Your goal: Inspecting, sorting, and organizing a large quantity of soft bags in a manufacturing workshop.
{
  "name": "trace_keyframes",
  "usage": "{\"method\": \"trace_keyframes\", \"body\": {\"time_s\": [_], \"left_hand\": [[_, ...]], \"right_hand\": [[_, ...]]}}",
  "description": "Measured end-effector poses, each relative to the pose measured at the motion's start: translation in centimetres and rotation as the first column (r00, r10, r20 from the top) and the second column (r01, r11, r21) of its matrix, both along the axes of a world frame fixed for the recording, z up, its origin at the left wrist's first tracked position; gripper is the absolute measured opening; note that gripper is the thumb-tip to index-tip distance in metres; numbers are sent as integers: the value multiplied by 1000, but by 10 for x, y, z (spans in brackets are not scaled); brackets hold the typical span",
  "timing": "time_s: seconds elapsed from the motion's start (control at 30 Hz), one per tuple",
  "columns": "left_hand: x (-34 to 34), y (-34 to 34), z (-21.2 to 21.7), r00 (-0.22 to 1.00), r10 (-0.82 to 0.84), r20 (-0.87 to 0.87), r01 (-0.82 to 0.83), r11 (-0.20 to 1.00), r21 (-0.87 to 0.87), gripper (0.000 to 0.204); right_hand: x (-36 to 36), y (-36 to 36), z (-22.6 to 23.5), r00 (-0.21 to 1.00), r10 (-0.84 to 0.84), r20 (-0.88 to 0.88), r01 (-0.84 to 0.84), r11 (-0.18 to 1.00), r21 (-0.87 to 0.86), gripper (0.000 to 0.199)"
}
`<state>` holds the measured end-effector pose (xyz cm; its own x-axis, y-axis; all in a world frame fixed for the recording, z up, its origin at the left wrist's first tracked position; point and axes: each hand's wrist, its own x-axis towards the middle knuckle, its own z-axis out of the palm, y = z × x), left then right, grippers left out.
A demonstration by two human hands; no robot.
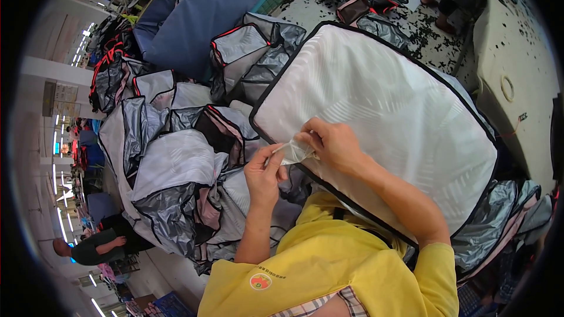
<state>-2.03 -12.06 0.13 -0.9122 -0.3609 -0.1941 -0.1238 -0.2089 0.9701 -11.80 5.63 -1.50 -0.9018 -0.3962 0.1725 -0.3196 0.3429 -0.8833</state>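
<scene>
A small, thin, translucent whitish piece, like plastic film (296, 151), is stretched between my hands. My left hand (264, 171) pinches one end of it between thumb and fingers. At the other end, the curled fingers of my right hand (333, 144) grip it. Beneath my right hand and forearm lies a large white rectangular fabric panel (382, 94) with black-bound edges. Both hands are close to the panel's near left edge. The exact kind of the small piece is not clear.
Several silver-lined bags (176, 158) with black and red edging are heaped on the left. A blue padded cover (205, 14) stands behind them. On the right is a pale table (511, 58). Dark scraps litter the floor (405, 0). Another person (97, 249) is at the far left.
</scene>
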Motion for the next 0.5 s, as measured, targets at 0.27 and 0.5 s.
{"method": "trace_keyframes", "body": {"time_s": [0.27,0.5], "left_hand": [[-1,0,-1,998,-9,62,3,996,86,21],[-6,-10,6,990,-66,123,55,994,93,23]], "right_hand": [[-3,2,-3,1000,11,20,-11,1000,-9,21],[-10,-3,8,994,47,94,-45,999,-23,21]]}}
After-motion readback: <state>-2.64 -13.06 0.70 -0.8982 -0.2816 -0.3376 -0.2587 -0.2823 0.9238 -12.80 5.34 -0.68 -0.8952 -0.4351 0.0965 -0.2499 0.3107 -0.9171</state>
